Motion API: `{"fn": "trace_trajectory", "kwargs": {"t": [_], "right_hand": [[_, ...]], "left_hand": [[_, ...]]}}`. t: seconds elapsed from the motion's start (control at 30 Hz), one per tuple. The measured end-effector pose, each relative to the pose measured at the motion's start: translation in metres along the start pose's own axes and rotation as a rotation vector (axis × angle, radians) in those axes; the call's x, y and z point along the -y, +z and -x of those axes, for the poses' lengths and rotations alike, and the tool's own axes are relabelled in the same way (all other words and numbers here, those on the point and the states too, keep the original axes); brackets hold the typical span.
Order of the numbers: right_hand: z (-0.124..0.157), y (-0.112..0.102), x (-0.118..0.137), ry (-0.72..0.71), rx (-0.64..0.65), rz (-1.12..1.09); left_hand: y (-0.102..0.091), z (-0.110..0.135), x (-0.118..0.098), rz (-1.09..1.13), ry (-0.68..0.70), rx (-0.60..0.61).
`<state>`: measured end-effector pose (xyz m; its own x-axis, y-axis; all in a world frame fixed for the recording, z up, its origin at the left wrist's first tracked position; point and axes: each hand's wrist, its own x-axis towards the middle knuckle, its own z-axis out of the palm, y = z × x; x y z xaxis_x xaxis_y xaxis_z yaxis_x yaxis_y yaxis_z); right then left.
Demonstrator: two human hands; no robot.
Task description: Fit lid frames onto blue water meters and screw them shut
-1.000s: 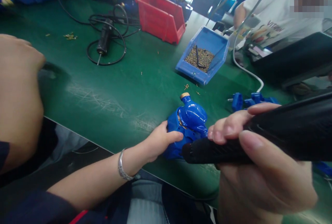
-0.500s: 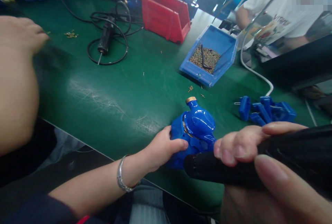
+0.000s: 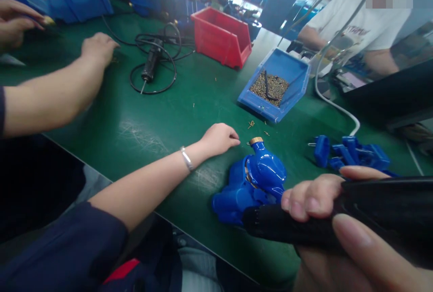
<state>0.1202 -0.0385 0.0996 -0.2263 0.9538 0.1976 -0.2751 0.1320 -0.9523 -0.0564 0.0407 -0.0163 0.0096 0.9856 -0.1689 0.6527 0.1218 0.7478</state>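
My right hand is wrapped around a black electric screwdriver, large in the near right; its front end overlaps the blue fixture in view and its bit is not visible. A glossy blue meter body with a brass threaded end sits in the blue plastic fixture on the bench. My left hand, with a silver bracelet at the wrist, is just left of the brass end, clear of the meter body. Its fingers are pinched together; what they hold, if anything, is too small to make out. Brass screws lie just beyond.
A blue bin holds many small screws and a hex key. Behind it stands a red bin. Another screwdriver lies in its coiled cable. Blue parts are piled right. Co-worker's hand reaches over the bench at left.
My left hand has let go of the blue fixture and moved up toward the loose screws, fingers now pinched. The co-worker's arm shows farther right. My right hand keeps its grip on the screwdriver.
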Motion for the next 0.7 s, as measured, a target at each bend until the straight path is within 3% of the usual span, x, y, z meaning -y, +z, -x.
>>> {"fn": "trace_trajectory", "kwargs": {"t": [0.1, 0.2, 0.33, 0.43, 0.57, 0.7], "right_hand": [[0.001, -0.002, 0.001, -0.007, 0.017, -0.008], [0.002, -0.005, 0.001, 0.002, 0.034, -0.023], [0.002, -0.008, 0.003, 0.007, 0.067, -0.024], [0.0, -0.009, 0.006, 0.016, 0.103, -0.032], [-0.003, -0.009, 0.013, 0.002, 0.103, -0.014], [-0.004, -0.007, 0.02, -0.043, -0.004, 0.052]], "left_hand": [[0.02, -0.028, -0.012, -0.113, 0.074, -0.033], [0.04, -0.037, -0.02, -0.19, 0.093, -0.081], [0.04, -0.033, -0.017, -0.192, 0.083, -0.122], [0.022, -0.014, -0.011, -0.126, 0.041, -0.151], [-0.002, 0.035, -0.016, -0.011, -0.002, -0.146], [-0.007, 0.077, -0.033, 0.214, 0.113, -0.043]]}}
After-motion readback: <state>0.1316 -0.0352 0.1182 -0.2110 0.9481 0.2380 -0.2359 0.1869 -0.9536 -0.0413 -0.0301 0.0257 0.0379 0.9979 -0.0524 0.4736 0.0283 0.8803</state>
